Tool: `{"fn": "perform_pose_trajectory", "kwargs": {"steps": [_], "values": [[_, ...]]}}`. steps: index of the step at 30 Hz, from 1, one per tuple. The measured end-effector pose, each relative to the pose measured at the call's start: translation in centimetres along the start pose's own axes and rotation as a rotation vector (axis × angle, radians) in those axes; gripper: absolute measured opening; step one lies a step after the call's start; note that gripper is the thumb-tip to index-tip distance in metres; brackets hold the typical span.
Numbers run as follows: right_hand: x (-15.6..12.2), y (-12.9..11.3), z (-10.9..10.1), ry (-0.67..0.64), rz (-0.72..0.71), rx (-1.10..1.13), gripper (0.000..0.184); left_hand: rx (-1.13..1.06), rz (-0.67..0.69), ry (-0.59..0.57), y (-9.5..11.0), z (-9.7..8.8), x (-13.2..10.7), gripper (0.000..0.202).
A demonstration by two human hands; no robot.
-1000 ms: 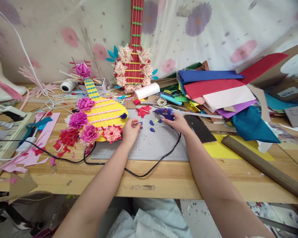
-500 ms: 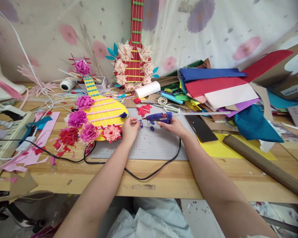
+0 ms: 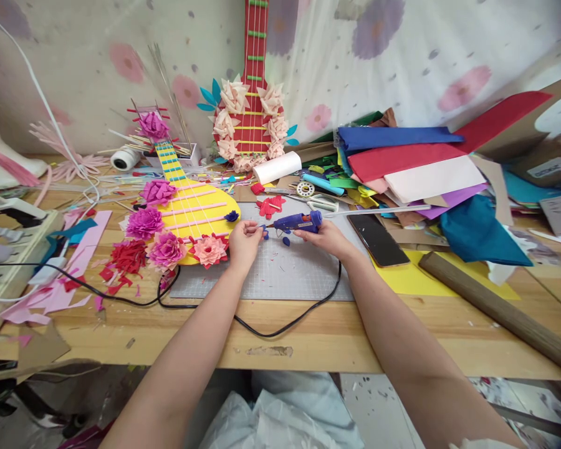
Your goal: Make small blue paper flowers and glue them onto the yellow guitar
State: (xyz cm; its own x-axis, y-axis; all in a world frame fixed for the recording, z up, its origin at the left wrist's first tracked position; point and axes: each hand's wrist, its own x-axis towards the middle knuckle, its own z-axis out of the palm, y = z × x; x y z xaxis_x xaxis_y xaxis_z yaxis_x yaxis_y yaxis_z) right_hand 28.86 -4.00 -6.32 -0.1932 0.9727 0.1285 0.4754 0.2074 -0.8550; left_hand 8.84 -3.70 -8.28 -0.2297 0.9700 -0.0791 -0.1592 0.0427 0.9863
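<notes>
My right hand (image 3: 326, 239) is wrapped round a blue glue gun (image 3: 292, 222), its nozzle pointing left and a long glue stick (image 3: 378, 210) coming out of its back. Close to the nozzle, my left hand (image 3: 244, 242) pinches a small dark blue paper petal (image 3: 264, 232). More blue petals (image 3: 286, 241) lie on the grey cutting mat (image 3: 280, 280) below the gun. Left of my left hand rests a yellow paper guitar (image 3: 201, 206) with pink strips, strings and paper flowers, among them a small blue flower (image 3: 232, 216).
A red guitar (image 3: 255, 125) with pale flowers stands at the back. A phone (image 3: 378, 239), a brown tube (image 3: 495, 312) and piled coloured paper (image 3: 416, 156) lie right. The black cord (image 3: 280, 335) loops across the front; a power strip (image 3: 19, 274) is at left.
The glue gun's nozzle has come slightly left, nearer the petal in my left hand. Otherwise both hands hold nearly the same positions.
</notes>
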Motion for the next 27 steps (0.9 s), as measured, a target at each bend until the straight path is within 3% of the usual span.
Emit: {"fn": "perform_pose_trajectory", "kwargs": {"steps": [19,24,27], "values": [[0.05,-0.37,0.12,0.011,-0.007,0.008,0.031,0.009,-0.001,-0.012,-0.04,0.01,-0.07,0.015],[0.00,-0.54,0.08,0.030,0.078,0.053,0.037,0.003,-0.003,-0.026,0.01,0.04,-0.13,0.016],[0.30,0.23,-0.11,0.106,0.117,0.102,0.042,-0.026,0.007,-0.065,0.11,-0.10,-0.19,0.019]]}}
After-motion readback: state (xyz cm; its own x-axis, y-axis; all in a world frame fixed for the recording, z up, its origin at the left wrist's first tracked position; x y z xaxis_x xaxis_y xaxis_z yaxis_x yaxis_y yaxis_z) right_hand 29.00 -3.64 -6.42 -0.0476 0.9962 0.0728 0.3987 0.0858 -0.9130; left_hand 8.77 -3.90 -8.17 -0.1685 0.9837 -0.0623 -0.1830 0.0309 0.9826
